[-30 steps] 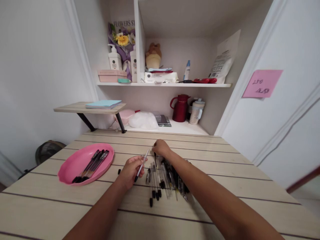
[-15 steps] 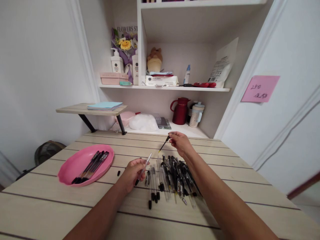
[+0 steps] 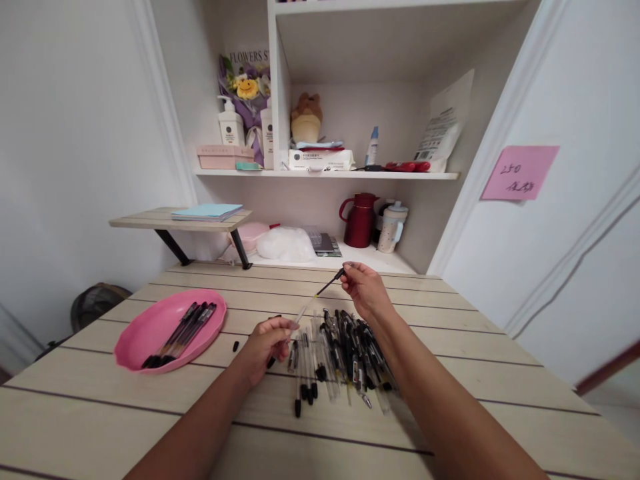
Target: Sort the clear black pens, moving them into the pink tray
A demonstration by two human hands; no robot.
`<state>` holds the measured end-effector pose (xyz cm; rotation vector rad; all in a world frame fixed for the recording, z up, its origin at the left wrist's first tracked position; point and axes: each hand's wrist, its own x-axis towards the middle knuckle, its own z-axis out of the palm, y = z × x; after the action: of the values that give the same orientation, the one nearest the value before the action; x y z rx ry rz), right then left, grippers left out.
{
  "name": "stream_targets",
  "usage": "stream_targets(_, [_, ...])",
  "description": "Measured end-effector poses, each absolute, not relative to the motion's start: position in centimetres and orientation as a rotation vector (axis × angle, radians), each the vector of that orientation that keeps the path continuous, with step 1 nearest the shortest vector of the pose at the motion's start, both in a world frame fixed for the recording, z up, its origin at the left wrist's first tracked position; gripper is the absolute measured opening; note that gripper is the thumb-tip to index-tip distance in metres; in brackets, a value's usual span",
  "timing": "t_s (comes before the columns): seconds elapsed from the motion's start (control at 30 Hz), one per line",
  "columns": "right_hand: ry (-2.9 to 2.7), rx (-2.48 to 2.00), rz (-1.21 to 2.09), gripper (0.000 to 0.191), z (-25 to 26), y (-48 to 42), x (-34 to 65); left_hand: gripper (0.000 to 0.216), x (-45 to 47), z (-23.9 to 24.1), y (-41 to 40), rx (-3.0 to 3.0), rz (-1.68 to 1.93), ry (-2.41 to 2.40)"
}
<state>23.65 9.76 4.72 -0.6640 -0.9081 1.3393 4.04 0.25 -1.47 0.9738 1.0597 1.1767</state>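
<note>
My left hand (image 3: 265, 345) is closed round a clear pen barrel (image 3: 301, 313), which slants up to the right out of its fingers. A black pen refill (image 3: 329, 284) is pinched at its upper end by my right hand (image 3: 364, 285). The refill's yellowish lower end meets the open end of the barrel; whether it has slipped inside I cannot tell. Below both hands lies a pile of black pen parts (image 3: 357, 350), with several clear barrels (image 3: 306, 367) along its left side. One small black cap (image 3: 235, 346) lies apart, left of my left hand.
On the left of the wooden table (image 3: 165, 420) sits a pink plate (image 3: 127, 337) with several black pens (image 3: 183, 333). A small raised stand (image 3: 135, 220) holds blue paper (image 3: 207, 212). Behind are a red jug (image 3: 360, 221) and a speckled cup (image 3: 391, 230).
The barrel and the refill have come together end to end. Earlier a gap lay between the refill's lower end and the barrel. The pile and the plate are unchanged.
</note>
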Motion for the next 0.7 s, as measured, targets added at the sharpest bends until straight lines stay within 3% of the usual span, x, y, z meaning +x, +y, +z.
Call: stream_targets(0.7, [-1.035,-0.693,1.214,0.018,5.3,8.6,23.5,0.024,4.0,-1.5,0.3,1.017,1.206,1.101])
